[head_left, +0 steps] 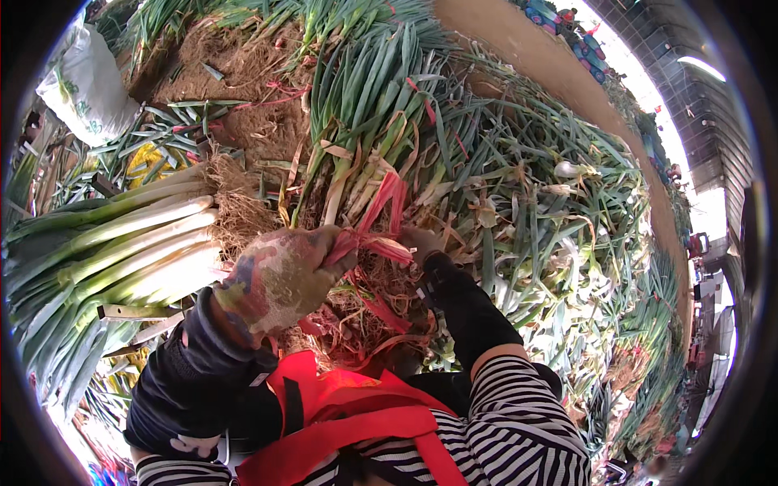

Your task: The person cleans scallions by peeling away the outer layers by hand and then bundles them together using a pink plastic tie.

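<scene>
My left hand (284, 271), in a patterned work glove, is closed on a crumpled red plastic tie strip (385, 206). My right hand (421, 241) is at the strip's other side, its fingers curled against the red plastic and partly hidden by the dark sleeve cover. The strip loops up between both hands, over the root ends of a pile of green onions (348, 105) lying leaves away from me. More red strips (385, 314) and dry roots lie below my hands, close to my red apron (348, 397).
Trimmed leeks (154, 235) rest on a metal-edged stand at the left, roots towards my left hand. Loose leaves and peelings (559, 211) cover the ground at the right. A white sack (87, 85) stands far left. Soil-covered roots (235, 61) lie beyond the leeks.
</scene>
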The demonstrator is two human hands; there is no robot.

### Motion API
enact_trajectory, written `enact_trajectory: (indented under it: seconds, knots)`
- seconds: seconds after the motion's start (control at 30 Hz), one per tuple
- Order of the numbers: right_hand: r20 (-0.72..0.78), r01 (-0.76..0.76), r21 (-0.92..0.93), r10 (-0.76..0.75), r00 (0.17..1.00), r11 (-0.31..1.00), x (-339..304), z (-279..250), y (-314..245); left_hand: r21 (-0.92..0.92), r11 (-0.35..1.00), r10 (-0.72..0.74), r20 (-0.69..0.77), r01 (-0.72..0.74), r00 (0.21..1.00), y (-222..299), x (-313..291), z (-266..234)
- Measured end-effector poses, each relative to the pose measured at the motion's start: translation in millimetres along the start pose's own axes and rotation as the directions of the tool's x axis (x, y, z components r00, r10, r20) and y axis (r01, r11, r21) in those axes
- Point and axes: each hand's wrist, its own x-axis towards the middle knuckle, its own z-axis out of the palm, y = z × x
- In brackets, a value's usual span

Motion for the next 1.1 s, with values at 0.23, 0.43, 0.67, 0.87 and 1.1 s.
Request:
enact_trajectory:
  seconds: [0.23, 0.43, 0.67, 0.87, 1.1]
  knots:
    - [0.14, 0.005, 0.057, -0.013, 0.99, 0.998, 15.6, -33.0, -66.9, 0.074, 0.99, 0.128, -0.076, -0.122, 0.989, -13.6, 2.2, 8.5]
    - [-0.126, 0.272, -0.241, -0.308, 0.943, 0.931, 31.0, 10.7, 12.3, 0.026, 0.992, 0.12, -0.02, -0.12, 0.993, -1.3, 2.3, 5.5]
    - [-0.215, -0.116, 0.884, 0.614, 0.76, 0.453, 25.6, -9.2, 18.8, 0.001, 0.988, 0.153, -0.044, -0.153, 0.987, -8.7, 0.5, 4.9]
    - [-0.393, -0.15, 0.461, 0.353, 0.849, 0.875, 10.4, -34.5, -3.6, 0.016, 0.995, 0.094, -0.001, -0.094, 0.996, -5.6, 2.0, 2.3]
    - [-0.492, -0.046, -0.383, -0.162, 0.856, 0.923, 26.8, -18.3, -37.6, 0.029, 0.998, 0.05, 0.018, -0.05, 0.999, -1.9, 1.5, -0.2]
